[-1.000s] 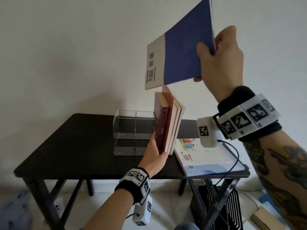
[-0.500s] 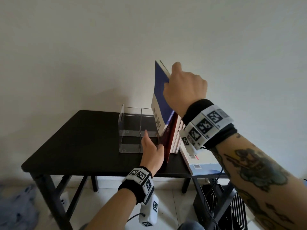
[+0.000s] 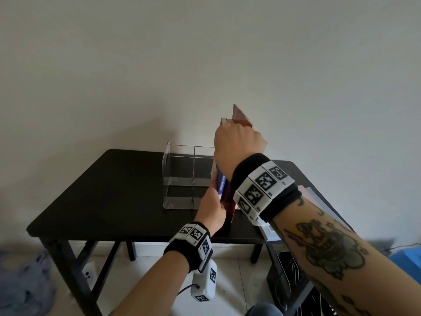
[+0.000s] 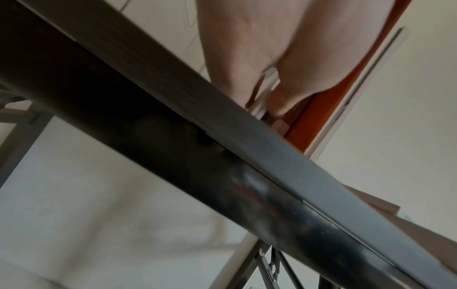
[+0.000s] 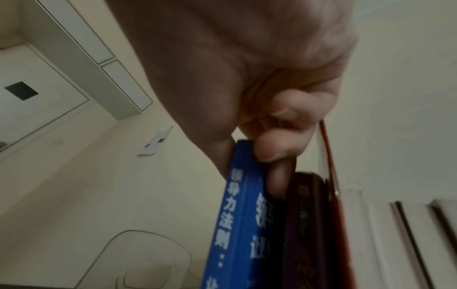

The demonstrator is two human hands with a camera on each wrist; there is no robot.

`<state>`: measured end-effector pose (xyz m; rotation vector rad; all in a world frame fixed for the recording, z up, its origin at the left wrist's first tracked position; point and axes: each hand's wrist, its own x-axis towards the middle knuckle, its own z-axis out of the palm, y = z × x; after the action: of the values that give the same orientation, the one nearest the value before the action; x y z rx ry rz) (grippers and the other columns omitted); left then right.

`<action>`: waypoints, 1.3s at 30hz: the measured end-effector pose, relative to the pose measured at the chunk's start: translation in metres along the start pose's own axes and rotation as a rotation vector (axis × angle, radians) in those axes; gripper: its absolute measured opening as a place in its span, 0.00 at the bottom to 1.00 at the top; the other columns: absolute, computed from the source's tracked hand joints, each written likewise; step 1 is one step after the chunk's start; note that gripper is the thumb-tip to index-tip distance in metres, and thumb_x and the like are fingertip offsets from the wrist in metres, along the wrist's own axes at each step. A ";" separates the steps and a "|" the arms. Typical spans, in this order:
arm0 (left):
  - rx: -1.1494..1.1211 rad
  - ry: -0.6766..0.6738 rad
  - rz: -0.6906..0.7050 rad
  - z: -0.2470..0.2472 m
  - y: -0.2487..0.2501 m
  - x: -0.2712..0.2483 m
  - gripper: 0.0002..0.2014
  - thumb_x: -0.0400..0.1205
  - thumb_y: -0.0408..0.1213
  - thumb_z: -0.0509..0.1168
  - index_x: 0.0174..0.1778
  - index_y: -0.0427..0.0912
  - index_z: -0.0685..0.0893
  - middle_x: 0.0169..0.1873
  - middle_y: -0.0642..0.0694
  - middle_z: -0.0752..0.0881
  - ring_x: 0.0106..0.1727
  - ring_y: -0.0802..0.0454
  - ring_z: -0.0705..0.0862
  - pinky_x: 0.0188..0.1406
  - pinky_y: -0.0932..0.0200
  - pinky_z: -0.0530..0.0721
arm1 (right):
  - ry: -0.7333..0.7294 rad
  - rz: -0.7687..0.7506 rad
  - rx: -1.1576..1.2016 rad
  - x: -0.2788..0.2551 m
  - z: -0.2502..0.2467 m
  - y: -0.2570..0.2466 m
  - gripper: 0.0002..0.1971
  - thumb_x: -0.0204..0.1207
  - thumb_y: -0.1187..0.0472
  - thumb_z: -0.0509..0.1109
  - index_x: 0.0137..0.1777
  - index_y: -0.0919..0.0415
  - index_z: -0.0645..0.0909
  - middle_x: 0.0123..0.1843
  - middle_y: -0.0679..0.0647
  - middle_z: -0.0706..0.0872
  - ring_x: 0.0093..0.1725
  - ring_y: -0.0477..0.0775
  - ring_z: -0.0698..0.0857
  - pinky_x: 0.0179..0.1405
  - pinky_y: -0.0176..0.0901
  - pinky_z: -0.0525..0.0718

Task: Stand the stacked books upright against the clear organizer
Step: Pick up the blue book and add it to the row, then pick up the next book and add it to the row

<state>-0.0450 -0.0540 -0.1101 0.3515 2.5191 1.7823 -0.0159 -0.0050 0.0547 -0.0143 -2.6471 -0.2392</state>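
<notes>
Head view: black table (image 3: 102, 190) against a pale wall, with a clear organizer (image 3: 182, 179) standing near the middle. Just right of the organizer, a row of upright books (image 3: 241, 119), the blue book (image 3: 220, 183) nearest the clear wall and standing on its lower edge. Right hand (image 3: 238, 142) curled over the top edge of the blue book, gripping it from above. Left hand (image 3: 210, 207) with fingers stretched flat along the left face of the blue book, low down near the tabletop, pressing rather than clutching. Marker bands on both wrists. At the right end of the table, mostly hidden by the right forearm, a flat stack of books (image 3: 307, 195).

Left wrist view: seen from below the table edge (image 4: 222, 156), which runs as a dark bar across the picture. Above it the left hand (image 4: 259, 48), fingers straight, lying against an orange cover (image 4: 319, 109) and pale page edges. Blurred; no telling exactly which book each finger touches.

Right wrist view: right hand (image 5: 247, 68) close up, thumb on one side and fingertips (image 5: 277, 150) on the other, pinching the top of the blue book (image 5: 237, 215) by its spine with white lettering. Right beside it, touching, a dark maroon book (image 5: 304, 224), then pale page blocks (image 5: 383, 234) of further upright books.
</notes>
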 end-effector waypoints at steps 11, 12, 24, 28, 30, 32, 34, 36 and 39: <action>0.192 -0.066 0.025 -0.013 0.002 0.002 0.23 0.84 0.24 0.59 0.76 0.28 0.66 0.49 0.31 0.85 0.49 0.48 0.84 0.49 0.56 0.77 | -0.043 -0.004 0.102 -0.015 0.036 0.002 0.21 0.80 0.56 0.65 0.69 0.67 0.70 0.36 0.52 0.77 0.32 0.55 0.77 0.30 0.45 0.74; 0.192 -0.072 0.003 -0.013 0.002 0.003 0.22 0.83 0.23 0.58 0.74 0.26 0.67 0.50 0.28 0.84 0.51 0.46 0.84 0.48 0.54 0.76 | -0.041 -0.006 0.118 -0.017 0.039 0.002 0.24 0.80 0.56 0.65 0.71 0.67 0.67 0.35 0.53 0.77 0.32 0.56 0.77 0.31 0.46 0.74; 0.313 -0.095 -0.058 -0.008 -0.005 0.022 0.21 0.81 0.23 0.57 0.72 0.25 0.68 0.31 0.53 0.72 0.31 0.59 0.72 0.31 0.64 0.70 | 0.035 -0.048 0.406 -0.031 0.040 0.016 0.13 0.80 0.53 0.63 0.59 0.57 0.69 0.36 0.51 0.82 0.34 0.56 0.84 0.34 0.48 0.85; 0.296 -0.109 -0.032 -0.006 -0.004 0.023 0.33 0.80 0.24 0.59 0.82 0.37 0.59 0.42 0.48 0.79 0.36 0.59 0.75 0.40 0.60 0.73 | 0.089 0.012 0.705 -0.039 0.037 0.023 0.10 0.78 0.51 0.67 0.54 0.55 0.80 0.38 0.48 0.86 0.38 0.51 0.86 0.40 0.52 0.88; 0.252 -0.106 -0.020 -0.004 -0.006 0.020 0.43 0.80 0.25 0.63 0.86 0.48 0.46 0.48 0.47 0.81 0.39 0.55 0.79 0.43 0.58 0.76 | 0.142 0.063 0.825 -0.043 0.032 0.030 0.07 0.76 0.53 0.68 0.42 0.55 0.82 0.33 0.47 0.85 0.35 0.49 0.85 0.37 0.50 0.88; 0.237 -0.097 0.019 -0.002 -0.011 0.020 0.50 0.79 0.27 0.65 0.86 0.55 0.38 0.50 0.45 0.85 0.41 0.52 0.84 0.47 0.57 0.80 | 0.195 0.158 0.903 -0.046 0.029 0.044 0.10 0.77 0.54 0.68 0.37 0.58 0.81 0.29 0.46 0.83 0.30 0.47 0.81 0.30 0.43 0.82; 0.222 -0.089 0.042 -0.001 -0.015 0.023 0.52 0.78 0.27 0.67 0.86 0.56 0.36 0.54 0.42 0.88 0.48 0.48 0.88 0.56 0.53 0.83 | 0.238 0.304 0.960 -0.047 0.032 0.063 0.13 0.78 0.55 0.66 0.35 0.61 0.78 0.28 0.47 0.78 0.28 0.48 0.74 0.28 0.41 0.74; 0.197 -0.086 0.030 0.000 -0.016 0.026 0.51 0.79 0.28 0.67 0.86 0.55 0.38 0.58 0.40 0.87 0.54 0.44 0.88 0.64 0.46 0.82 | 0.234 0.446 0.987 -0.046 0.043 0.083 0.13 0.79 0.55 0.64 0.35 0.61 0.74 0.29 0.48 0.75 0.29 0.48 0.71 0.28 0.42 0.71; 0.180 -0.092 -0.004 0.001 -0.015 0.027 0.50 0.80 0.35 0.69 0.86 0.57 0.39 0.67 0.38 0.83 0.66 0.38 0.84 0.69 0.45 0.76 | 0.124 0.594 0.889 -0.048 0.075 0.110 0.12 0.78 0.56 0.61 0.35 0.59 0.74 0.30 0.50 0.76 0.29 0.50 0.72 0.30 0.43 0.70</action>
<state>-0.0736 -0.0529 -0.1221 0.4237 2.6179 1.5043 -0.0020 0.1178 -0.0146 -0.4579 -2.2727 1.0721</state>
